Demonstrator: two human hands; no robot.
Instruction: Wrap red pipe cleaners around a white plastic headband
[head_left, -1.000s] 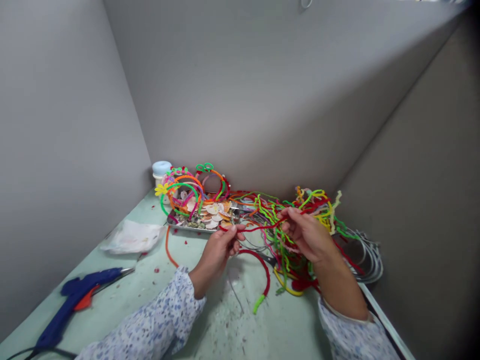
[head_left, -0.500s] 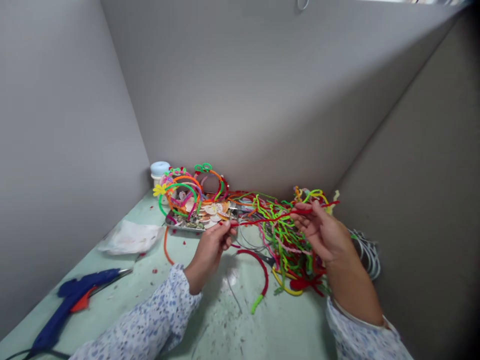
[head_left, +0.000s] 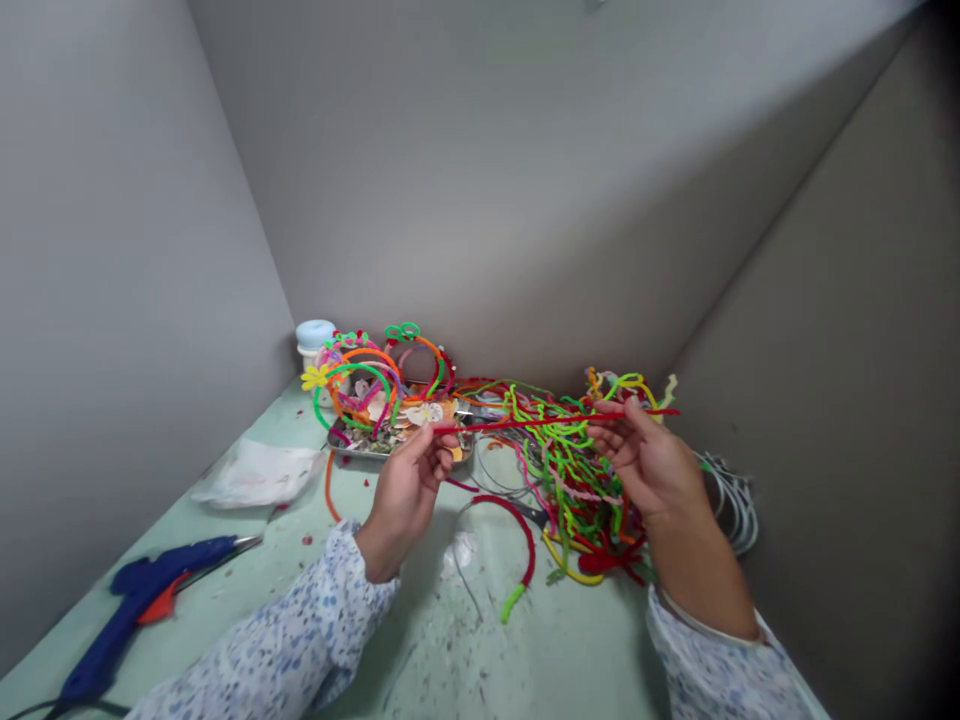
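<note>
Grey panels [head_left: 480, 200] enclose a pale green tabletop [head_left: 457, 680], which is speckled with dark marks and small red bits. Above it, a red fuzzy stem [head_left: 525, 424] stretches almost straight between two hands, passing in front of a tangled heap of coloured stems [head_left: 574, 470]. The left hand [head_left: 411, 485] pinches its left end between thumb and forefinger, the other fingers loosely curled; the right hand [head_left: 649, 460] pinches it near the opposite end, a short length sticking out beyond the grip. Below, on the table, lies an arched band [head_left: 529, 545], one side covered in red with a bright green tip, the other thin and grey. Colourful hoops [head_left: 367, 352] stand at a metal tray [head_left: 367, 460] of pale, shell-like pieces [head_left: 427, 412], beside a jar with a light blue lid [head_left: 315, 333]. Farther left are a clear plastic packet [head_left: 259, 475] and a blue glue gun [head_left: 124, 615] with an orange trigger [head_left: 161, 602].
</note>
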